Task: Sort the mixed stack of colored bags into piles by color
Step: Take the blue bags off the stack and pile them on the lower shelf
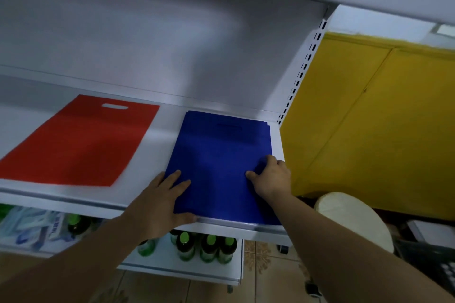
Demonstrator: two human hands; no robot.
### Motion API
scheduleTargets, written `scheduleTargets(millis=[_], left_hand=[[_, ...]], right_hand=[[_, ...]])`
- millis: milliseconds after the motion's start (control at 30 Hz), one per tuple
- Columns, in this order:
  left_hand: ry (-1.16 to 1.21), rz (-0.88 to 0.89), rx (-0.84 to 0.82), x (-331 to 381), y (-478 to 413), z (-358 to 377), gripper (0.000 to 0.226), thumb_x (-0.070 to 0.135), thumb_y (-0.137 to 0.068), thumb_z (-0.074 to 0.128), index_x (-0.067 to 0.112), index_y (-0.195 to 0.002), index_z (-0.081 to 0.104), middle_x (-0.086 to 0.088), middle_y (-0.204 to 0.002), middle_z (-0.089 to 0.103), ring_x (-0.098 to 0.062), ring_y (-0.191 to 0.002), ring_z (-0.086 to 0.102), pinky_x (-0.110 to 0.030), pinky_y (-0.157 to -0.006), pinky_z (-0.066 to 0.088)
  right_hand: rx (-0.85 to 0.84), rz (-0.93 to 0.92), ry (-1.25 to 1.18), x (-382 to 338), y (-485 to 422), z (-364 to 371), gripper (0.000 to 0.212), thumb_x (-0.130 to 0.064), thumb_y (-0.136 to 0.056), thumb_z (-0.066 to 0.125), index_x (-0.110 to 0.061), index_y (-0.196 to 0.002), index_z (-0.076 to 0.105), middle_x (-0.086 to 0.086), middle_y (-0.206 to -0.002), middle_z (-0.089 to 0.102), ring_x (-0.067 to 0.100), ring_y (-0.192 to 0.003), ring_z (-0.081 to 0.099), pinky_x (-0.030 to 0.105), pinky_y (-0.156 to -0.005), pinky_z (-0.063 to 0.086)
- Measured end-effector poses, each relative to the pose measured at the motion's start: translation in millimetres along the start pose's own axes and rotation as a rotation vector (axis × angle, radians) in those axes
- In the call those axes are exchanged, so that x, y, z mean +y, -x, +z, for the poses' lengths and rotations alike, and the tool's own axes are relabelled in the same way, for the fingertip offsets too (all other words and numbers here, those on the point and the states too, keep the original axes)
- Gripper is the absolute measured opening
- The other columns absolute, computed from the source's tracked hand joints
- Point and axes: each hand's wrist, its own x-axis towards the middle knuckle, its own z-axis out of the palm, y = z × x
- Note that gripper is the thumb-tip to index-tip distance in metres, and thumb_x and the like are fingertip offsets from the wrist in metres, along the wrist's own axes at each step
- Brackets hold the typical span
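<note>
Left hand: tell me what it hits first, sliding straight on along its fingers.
Left hand crosses only the flat blue fabric bag stack, then probably the white shelf back panel.

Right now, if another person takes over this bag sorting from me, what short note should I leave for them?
The left grip lies flat, fingers straight, on the near left corner of the blue stack. The right grip pinches the stack's right edge, thumb on top.
The stack lies at the right end of the white shelf. One red bag lies flat to its left, apart from it.
Done: a red pile is started.
Left: go through the stack. Only blue shows at its top and edges; deeper layers cannot be told.
</note>
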Motion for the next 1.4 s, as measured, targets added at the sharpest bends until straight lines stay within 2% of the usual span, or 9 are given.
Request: scheduleTargets(millis=[167, 367, 533, 633, 733, 900, 967, 1067, 1400], left_hand=[[-0.053, -0.005, 0.046, -2, -2, 5, 0.143, 0.099, -0.029, -0.016, 0.029, -0.152, 0.006, 0.002, -0.159, -0.008, -0.024, -0.146, -0.004, -0.036, -0.118, 0.004], [-0.045, -0.006, 0.079, -2, -1, 5, 0.144, 0.098, -0.029, -0.018, 0.025, -0.152, 0.006, 0.0, -0.159, -0.009, -0.023, -0.146, -0.004, -0.033, -0.117, 0.002], [-0.051, -0.013, 0.132, -2, -2, 10, 0.143, 0.096, -0.031, -0.021, 0.025, -0.152, 0.007, -0.001, -0.159, -0.006, -0.023, -0.146, -0.004, -0.032, -0.117, 0.001], [-0.008, -0.02, 0.131, -2, -2, 10, 0.142, 0.098, -0.032, -0.019, 0.026, -0.151, 0.01, -0.002, -0.159, -0.004, -0.024, -0.146, -0.003, -0.033, -0.117, 0.001], [0.03, -0.035, 0.093, 0, 0, 6, 0.145, 0.1, -0.028, -0.016, 0.028, -0.151, 0.008, 0.002, -0.159, -0.008, -0.021, -0.146, -0.005, -0.033, -0.117, 0.002], [0.124, -0.045, -0.006, 4, 6, -16, 0.15, 0.104, -0.022, 0.002, 0.028, -0.152, 0.006, 0.004, -0.158, -0.01, -0.019, -0.146, -0.003, -0.034, -0.118, 0.005], [0.184, -0.051, -0.029, 8, 13, -28, 0.131, 0.101, -0.045, 0.028, 0.027, -0.152, 0.005, 0.004, -0.158, -0.01, -0.018, -0.146, -0.002, -0.033, -0.118, 0.005], [0.191, -0.024, -0.017, 15, 32, -47, 0.092, 0.063, -0.083, 0.054, 0.024, -0.152, 0.009, -0.001, -0.159, -0.004, -0.017, -0.146, 0.002, -0.031, -0.118, 0.006], [0.14, 0.148, 0.063, 37, 194, -134, 0.076, 0.049, -0.088, 0.059, 0.024, -0.15, 0.022, 0.0, -0.159, 0.012, -0.015, -0.145, 0.014, -0.027, -0.114, 0.013]], right_hand=[[0.054, 0.047, -0.077, -1, -4, -1, 0.058, -0.038, -0.09, 0.063, -0.02, -0.139, 0.037, 0.011, -0.134, 0.041, 0.029, -0.124, 0.04, 0.039, -0.101, 0.04], [0.164, -0.149, -0.202, 7, -1, 1, 0.045, -0.011, -0.097, 0.049, -0.022, -0.139, 0.038, 0.005, -0.131, 0.036, 0.015, -0.106, 0.041, 0.023, -0.093, 0.039], [0.255, -0.265, -0.225, 5, -9, 2, 0.045, -0.008, -0.097, 0.046, -0.022, -0.14, 0.039, 0.002, -0.13, 0.033, 0.01, -0.106, 0.037, 0.018, -0.092, 0.036], [0.224, -0.18, -0.204, 5, -17, 5, 0.043, -0.016, -0.097, 0.049, -0.021, -0.14, 0.041, 0.006, -0.134, 0.038, 0.02, -0.118, 0.042, 0.025, -0.096, 0.038], [0.106, -0.083, 0.025, 10, -18, 7, 0.043, -0.034, -0.098, 0.046, -0.021, -0.139, 0.042, 0.009, -0.138, 0.04, 0.027, -0.125, 0.039, 0.037, -0.103, 0.036], [-0.009, -0.053, 0.154, 4, -8, -5, 0.048, -0.046, -0.098, 0.04, -0.024, -0.141, 0.038, 0.008, -0.143, 0.037, 0.028, -0.13, 0.034, 0.042, -0.104, 0.034], [-0.03, -0.063, 0.188, -3, 2, -19, 0.051, -0.048, -0.098, 0.039, -0.022, -0.141, 0.036, 0.008, -0.143, 0.036, 0.029, -0.13, 0.033, 0.042, -0.104, 0.033], [-0.064, -0.086, 0.212, -16, 26, -46, 0.056, -0.049, -0.098, 0.039, -0.017, -0.144, 0.034, 0.011, -0.145, 0.036, 0.031, -0.13, 0.036, 0.043, -0.102, 0.037], [-0.037, -0.126, 0.243, -86, 190, -150, 0.063, -0.05, -0.097, 0.041, -0.013, -0.147, 0.029, 0.012, -0.148, 0.036, 0.03, -0.127, 0.044, 0.04, -0.1, 0.043]])
